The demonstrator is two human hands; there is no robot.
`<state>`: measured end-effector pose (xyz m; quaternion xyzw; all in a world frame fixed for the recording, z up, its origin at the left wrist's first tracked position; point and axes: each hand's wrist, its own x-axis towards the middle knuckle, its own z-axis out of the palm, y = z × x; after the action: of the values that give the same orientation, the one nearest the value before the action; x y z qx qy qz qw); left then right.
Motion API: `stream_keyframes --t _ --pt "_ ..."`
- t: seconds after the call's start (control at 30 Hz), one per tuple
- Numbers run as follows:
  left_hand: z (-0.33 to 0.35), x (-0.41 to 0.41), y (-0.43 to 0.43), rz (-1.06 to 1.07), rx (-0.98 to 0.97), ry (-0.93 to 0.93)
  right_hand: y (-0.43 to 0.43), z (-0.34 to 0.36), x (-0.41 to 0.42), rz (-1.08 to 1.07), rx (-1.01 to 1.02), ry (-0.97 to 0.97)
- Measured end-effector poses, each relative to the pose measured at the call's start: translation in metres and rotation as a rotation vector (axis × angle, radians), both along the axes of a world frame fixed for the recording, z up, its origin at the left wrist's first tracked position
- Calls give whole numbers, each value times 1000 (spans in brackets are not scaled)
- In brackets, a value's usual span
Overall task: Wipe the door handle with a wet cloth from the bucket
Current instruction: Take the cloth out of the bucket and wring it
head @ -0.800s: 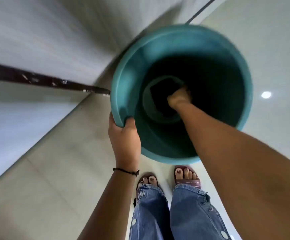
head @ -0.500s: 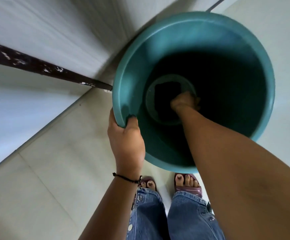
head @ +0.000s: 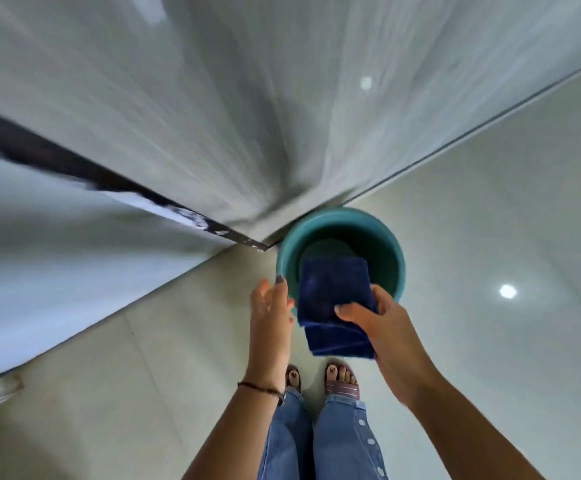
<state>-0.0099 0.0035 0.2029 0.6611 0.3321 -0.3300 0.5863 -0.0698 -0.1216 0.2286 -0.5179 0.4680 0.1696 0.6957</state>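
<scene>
The right hand [head: 382, 327] has its grip closed on a folded dark blue cloth [head: 334, 299], thumb on top and fingers hidden underneath, holding it in the lower centre of the frame above the near rim of the teal bucket [head: 398, 268]. The left hand [head: 270, 306] hangs open beside the bucket's left rim, holding nothing. The cloth's long axis runs away from the person toward the bucket. No door handle shows; a pale panel fills the upper frame, so the cloth must likely travel upward, the right hand being the one carrying it.
</scene>
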Motion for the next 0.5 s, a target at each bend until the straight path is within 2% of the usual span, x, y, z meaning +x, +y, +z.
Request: stream_keyframes --t 0.1,0.23,0.33,0.5 --pt "107 -12 22 72 -277 15 13 110 -10 59 95 -62" --pt "230 -37 63 81 -272 -114 42 231 -17 177 134 -173" --pt "308 -61 107 163 -286 -175 75 301 -28 290 32 -248" --pt "386 -105 197 279 -294 -262 163 353 -56 442 -106 -347"
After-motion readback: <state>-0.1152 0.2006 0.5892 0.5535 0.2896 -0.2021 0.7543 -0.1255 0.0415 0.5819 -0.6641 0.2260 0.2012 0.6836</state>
